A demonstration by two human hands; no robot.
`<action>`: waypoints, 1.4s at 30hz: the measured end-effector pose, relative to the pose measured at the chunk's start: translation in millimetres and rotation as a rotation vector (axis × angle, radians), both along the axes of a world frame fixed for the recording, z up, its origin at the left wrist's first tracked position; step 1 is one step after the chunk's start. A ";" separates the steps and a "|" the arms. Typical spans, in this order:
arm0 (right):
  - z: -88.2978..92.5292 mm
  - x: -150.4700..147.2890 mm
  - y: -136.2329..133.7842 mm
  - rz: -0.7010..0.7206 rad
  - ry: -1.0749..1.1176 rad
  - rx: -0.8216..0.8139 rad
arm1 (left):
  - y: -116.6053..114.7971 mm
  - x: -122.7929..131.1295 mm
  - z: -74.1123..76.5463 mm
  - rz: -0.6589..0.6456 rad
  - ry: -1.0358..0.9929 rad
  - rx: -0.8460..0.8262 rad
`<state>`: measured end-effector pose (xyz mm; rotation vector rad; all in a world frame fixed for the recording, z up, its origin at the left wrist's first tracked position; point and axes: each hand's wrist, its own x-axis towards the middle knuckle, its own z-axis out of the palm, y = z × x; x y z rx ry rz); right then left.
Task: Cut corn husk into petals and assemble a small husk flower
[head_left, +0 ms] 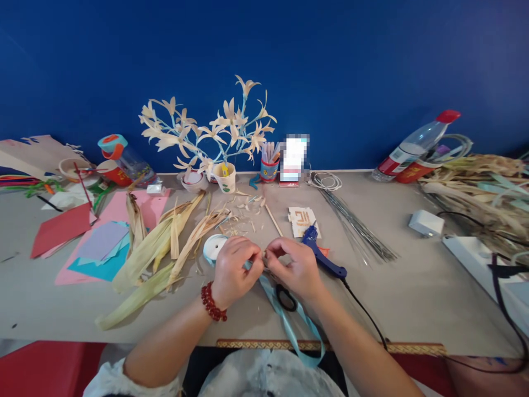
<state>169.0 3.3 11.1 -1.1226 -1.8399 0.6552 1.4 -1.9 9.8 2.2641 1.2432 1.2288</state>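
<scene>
My left hand (pixel 237 267) and my right hand (pixel 296 268) meet over the middle of the table, thumbs and forefingers pinched together. What sits between the fingertips is too small and covered to make out. A light blue ribbon (pixel 289 325) trails below the hands and loops over the table's front edge. Beside my left hand lies a white roll with light blue ribbon (pixel 214 247). A black loop handle (pixel 286 298), apparently of scissors, shows under my right hand. Just right of that hand rests a blue glue gun (pixel 326 259), its nozzle near a glue-stained white card (pixel 301 220).
Corn husks (pixel 165 242) and coloured paper (pixel 103 242) cover the left side. Potted husk flowers (pixel 223 132) and a phone (pixel 294 157) stand at the back. Metal wires (pixel 359 226), a tilted bottle (pixel 409 149), a power strip (pixel 475 264) and a black cord (pixel 363 309) lie right.
</scene>
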 end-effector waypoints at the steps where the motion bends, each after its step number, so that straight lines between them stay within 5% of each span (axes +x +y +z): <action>1: -0.7 3.0 1.6 -0.022 -0.002 0.001 | -0.1 -0.5 -0.1 0.004 -0.002 0.003; 5: 0.8 18.1 7.8 -0.115 0.054 0.024 | 1.1 -3.1 1.8 0.051 -0.031 0.009; 12: 3.5 -0.6 -0.2 0.033 0.010 -0.033 | 0.0 -1.5 2.8 0.027 -0.007 0.021; 21: -0.9 15.5 7.9 -0.174 -0.030 0.060 | 2.5 -1.9 2.3 0.077 -0.036 0.013; 26: 6.3 2.3 0.5 0.017 -0.016 0.006 | 0.5 -1.7 2.6 0.051 -0.003 0.004; 36: -1.5 14.7 5.8 -0.157 0.005 0.051 | 2.4 -2.4 2.3 0.090 -0.021 0.030; 42: 5.5 -1.1 -0.1 0.009 -0.031 0.037 | 1.7 -1.3 1.5 0.065 0.032 0.045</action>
